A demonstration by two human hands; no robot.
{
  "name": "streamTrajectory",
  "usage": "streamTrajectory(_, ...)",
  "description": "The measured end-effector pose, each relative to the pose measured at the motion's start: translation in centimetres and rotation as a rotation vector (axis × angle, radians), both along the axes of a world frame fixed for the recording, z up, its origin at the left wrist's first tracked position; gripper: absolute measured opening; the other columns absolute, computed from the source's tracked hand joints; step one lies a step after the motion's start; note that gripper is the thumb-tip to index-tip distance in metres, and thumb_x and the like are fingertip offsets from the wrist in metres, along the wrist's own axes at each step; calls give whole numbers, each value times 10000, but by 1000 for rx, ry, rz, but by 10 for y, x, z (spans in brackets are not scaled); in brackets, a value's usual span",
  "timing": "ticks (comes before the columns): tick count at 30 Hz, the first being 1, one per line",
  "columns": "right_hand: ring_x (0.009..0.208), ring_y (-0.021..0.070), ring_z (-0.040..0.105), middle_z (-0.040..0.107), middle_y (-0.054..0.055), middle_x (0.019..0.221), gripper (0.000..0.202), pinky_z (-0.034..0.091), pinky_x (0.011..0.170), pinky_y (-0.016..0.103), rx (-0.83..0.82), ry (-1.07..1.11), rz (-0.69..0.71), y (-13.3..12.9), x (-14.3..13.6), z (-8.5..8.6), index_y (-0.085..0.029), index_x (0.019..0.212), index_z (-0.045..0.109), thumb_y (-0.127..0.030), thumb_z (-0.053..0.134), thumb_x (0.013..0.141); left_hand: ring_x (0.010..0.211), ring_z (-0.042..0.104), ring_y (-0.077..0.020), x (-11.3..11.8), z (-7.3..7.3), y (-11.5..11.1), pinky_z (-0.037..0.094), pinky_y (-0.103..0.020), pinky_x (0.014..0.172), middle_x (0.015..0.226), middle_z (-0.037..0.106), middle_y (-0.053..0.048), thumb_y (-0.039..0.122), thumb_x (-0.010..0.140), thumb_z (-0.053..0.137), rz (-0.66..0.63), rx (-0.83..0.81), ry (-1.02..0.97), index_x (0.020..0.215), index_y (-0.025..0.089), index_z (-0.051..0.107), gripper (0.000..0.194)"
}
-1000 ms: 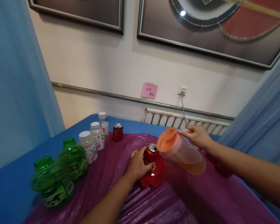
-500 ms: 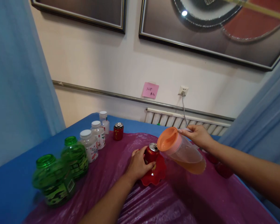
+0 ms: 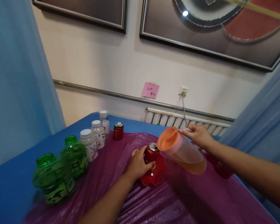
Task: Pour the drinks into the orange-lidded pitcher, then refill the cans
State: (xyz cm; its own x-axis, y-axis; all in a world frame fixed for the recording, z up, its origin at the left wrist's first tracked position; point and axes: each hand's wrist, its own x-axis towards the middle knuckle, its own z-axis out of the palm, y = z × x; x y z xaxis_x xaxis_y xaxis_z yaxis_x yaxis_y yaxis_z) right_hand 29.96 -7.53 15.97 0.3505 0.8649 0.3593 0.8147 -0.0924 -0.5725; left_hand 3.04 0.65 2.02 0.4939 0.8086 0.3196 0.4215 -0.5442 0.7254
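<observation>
Fingers of my left hand (image 3: pixel 138 165) wrap round a red drink can (image 3: pixel 151 153) that stands on a red wavy-edged dish (image 3: pixel 157 175). The can's top opening faces up. My right hand (image 3: pixel 199 135) grips the handle of a clear pitcher (image 3: pixel 188 154) with an orange lid. The pitcher lies tipped to the left, its lid's edge right at the can's top, and amber liquid sits along its lower side. Whether liquid is running into the can is too small to tell.
Two green jars (image 3: pixel 54 183), several white-capped bottles (image 3: pixel 90 146) and another red can (image 3: pixel 118 131) line the left side. A purple plastic sheet (image 3: pixel 135 208) covers much of the blue table (image 3: pixel 7 168). Red objects (image 3: pixel 224 170) sit partly behind my right arm.
Almost nothing differs. Both hands, the can and the tipped pitcher hold the same positions, with only a very slight shift of the whole view.
</observation>
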Motion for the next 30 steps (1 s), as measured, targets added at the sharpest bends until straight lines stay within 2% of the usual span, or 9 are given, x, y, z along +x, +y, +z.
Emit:
streamTrajectory(13,492,94,254,260,-63,525,725,190,433,261,6,25,15,-2,-4,6,-256,541,310,-913,601,640,1153,643,-319,0,-2,1,403,-480,1090,1215,729,-73,270,670,839,-3,9,-1,1238,238,626,608)
streamTrajectory(17,502,97,255,266,-61,528,697,188,447,264,4,23,14,-2,-1,6,-251,543,339,-881,613,666,1161,644,-324,0,-3,1,402,-485,1096,1211,732,-79,270,664,842,4,12,0,1250,232,625,626)
streamTrajectory(25,511,98,250,244,-64,535,684,184,455,265,19,-2,31,-2,1,6,-255,546,303,-844,617,701,1181,639,-322,0,-2,1,395,-481,1112,1234,728,-72,283,664,836,14,-4,3,1279,248,614,655)
streamTrajectory(30,510,102,265,262,-62,537,675,188,461,268,-11,9,13,-2,3,6,-248,552,349,-848,622,696,1175,639,-333,0,-1,1,409,-485,1094,1230,730,-77,294,661,841,7,2,6,1253,247,625,631)
